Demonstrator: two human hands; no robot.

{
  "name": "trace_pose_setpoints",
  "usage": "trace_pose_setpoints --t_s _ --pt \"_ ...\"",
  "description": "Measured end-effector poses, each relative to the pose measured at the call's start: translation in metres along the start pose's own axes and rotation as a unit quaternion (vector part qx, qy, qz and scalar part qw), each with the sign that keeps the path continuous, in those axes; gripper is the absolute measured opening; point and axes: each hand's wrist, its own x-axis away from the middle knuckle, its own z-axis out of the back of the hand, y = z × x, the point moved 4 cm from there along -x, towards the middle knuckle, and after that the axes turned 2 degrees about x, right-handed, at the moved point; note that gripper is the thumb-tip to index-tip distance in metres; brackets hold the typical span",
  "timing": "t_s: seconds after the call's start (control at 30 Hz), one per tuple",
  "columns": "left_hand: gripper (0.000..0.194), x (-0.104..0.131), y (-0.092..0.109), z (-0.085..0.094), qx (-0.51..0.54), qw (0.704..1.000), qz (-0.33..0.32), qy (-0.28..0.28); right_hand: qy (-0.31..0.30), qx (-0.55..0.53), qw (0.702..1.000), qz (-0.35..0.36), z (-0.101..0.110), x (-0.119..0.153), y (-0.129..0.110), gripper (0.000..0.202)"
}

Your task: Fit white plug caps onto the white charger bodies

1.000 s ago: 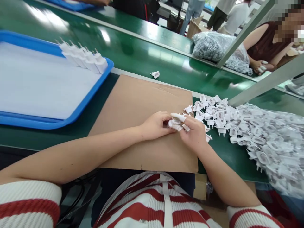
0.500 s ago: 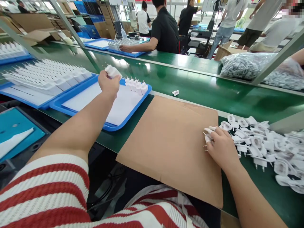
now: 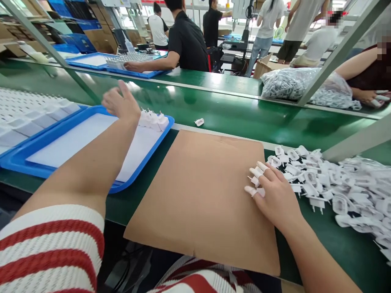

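Note:
Above the far side of a blue tray (image 3: 122,188) lined with white, my left hand (image 3: 122,101) is open, thumb raised and fingers apart, with nothing seen in it. Part of a short row of white plug housings (image 3: 154,121), pins up, shows just right of that wrist; the rest may be hidden behind it. My right hand (image 3: 273,195), white covers on its fingertips, is closed on a white plug housing (image 3: 254,180) over the right edge of a brown cardboard sheet (image 3: 201,195). Beside it spreads a pile of loose white plug housings (image 3: 324,183).
One loose plug housing (image 3: 199,122) lies behind the cardboard on the green bench. At the left stands another tray of white plugs (image 3: 36,118). Metal posts (image 3: 342,53) rise from the bench. Beyond sit a clear bag of parts (image 3: 290,83) and several people working.
My left hand has let go of the white plug housings it held and its fingers have spread. The view has turned right. My right hand stays by the pile, still gripping a plug housing.

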Motion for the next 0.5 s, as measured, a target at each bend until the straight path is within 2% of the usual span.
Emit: trace_pose_setpoints --t_s 0.07,0.1,0.2,0.27,0.3,0.4,0.5 --pt "0.047 -0.002 0.024 -0.019 -0.007 1.000 -0.010 0.013 -0.023 0.042 0.998 -0.036 0.005 0.004 -0.001 0.023" --pt "0.047 -0.003 0.037 -0.035 -0.009 1.000 -0.020 -0.005 -0.033 0.058 0.996 -0.053 0.006 0.005 -0.001 0.021" --pt "0.048 0.000 0.067 -0.098 -0.026 0.993 -0.016 -0.111 -0.036 0.074 0.994 -0.071 0.005 0.006 -0.003 0.010" --pt "0.052 0.004 0.076 -0.133 -0.040 0.987 0.028 -0.154 -0.030 0.069 0.995 -0.072 0.003 0.003 -0.003 0.018" --pt "0.050 0.005 0.077 -0.145 -0.045 0.984 0.049 -0.166 -0.030 0.062 0.995 -0.075 0.001 0.002 -0.002 0.022" --pt "0.032 0.007 0.084 -0.160 -0.035 0.982 0.068 -0.171 -0.038 0.029 0.995 -0.089 -0.001 -0.002 0.000 0.021" --pt "0.027 0.016 0.108 -0.157 0.004 0.988 0.008 -0.156 -0.032 -0.018 0.994 -0.106 0.000 -0.002 -0.001 0.016"
